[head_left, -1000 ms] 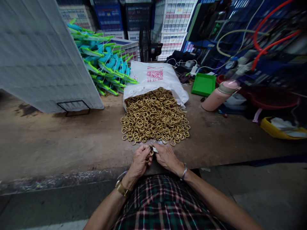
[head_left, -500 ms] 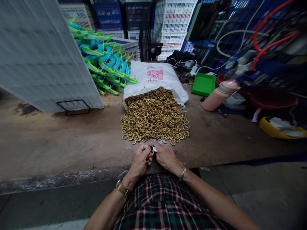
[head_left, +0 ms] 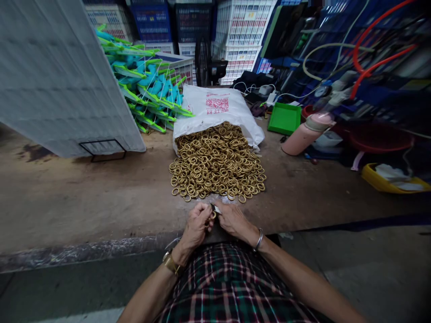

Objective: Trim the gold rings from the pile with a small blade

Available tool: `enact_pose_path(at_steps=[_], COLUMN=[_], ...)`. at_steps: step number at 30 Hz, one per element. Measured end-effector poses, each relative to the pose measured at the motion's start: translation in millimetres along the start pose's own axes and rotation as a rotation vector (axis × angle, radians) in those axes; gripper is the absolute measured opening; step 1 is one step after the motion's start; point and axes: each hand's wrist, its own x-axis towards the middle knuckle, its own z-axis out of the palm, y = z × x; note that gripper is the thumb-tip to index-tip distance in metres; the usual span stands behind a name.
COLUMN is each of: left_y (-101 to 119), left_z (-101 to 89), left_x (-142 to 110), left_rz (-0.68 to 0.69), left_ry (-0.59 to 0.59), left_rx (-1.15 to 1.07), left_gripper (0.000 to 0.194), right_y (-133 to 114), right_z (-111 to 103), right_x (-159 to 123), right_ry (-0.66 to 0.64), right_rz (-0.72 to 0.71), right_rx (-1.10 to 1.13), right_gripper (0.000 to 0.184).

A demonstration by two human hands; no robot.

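My left hand (head_left: 195, 224) is closed around a few brass rings (head_left: 211, 217) near the worktable's front edge. Touching it on the right, my right hand (head_left: 235, 220) pinches a small metal tool (head_left: 216, 208) whose tip meets the rings. Just beyond both hands lies a big heap of brass rings (head_left: 217, 163), spilling from a white plastic bag (head_left: 218, 109) with red print. A gold watch sits on my left wrist and a silver bangle on my right.
A grey panel (head_left: 57, 76) leans at the left. Teal and green plastic parts (head_left: 148, 89) are stacked behind it. A green tray (head_left: 284, 118), a pink bottle (head_left: 308, 132) and a yellow tray (head_left: 392, 179) lie right. Crates and hoses fill the back.
Both hands have stayed together at the table's edge, with only slight finger movement on the rings. The view has shifted a little.
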Motion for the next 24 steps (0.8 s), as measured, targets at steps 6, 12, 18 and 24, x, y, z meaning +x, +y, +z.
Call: enact_pose_path(at_steps=[6,12,18,24], left_y=[17,47,30,-16], left_z=[7.6,6.3,-29.0,-43.0], left_x=[-16,-38,-76,-109], left_rz=[-0.016,-0.132,-0.382,-0.507], left_ry=[-0.118,-0.285,-0.148,0.062], left_rx=[0.001,-0.131,-0.126,-0.089], left_gripper=[0.034,0.028,0.022,0.023], right_y=[12,36,49,58], right_z=[-2,2,5,31], right_x=[0,-5,-31,-99], right_ry=[0.021,0.146,0.357,0.207], right_rz=[0.048,0.158,0.054,-0.154], right_rx=[-0.044,-0.039,0.286,0.413], right_gripper=[0.027,0.022,0.027,0.019])
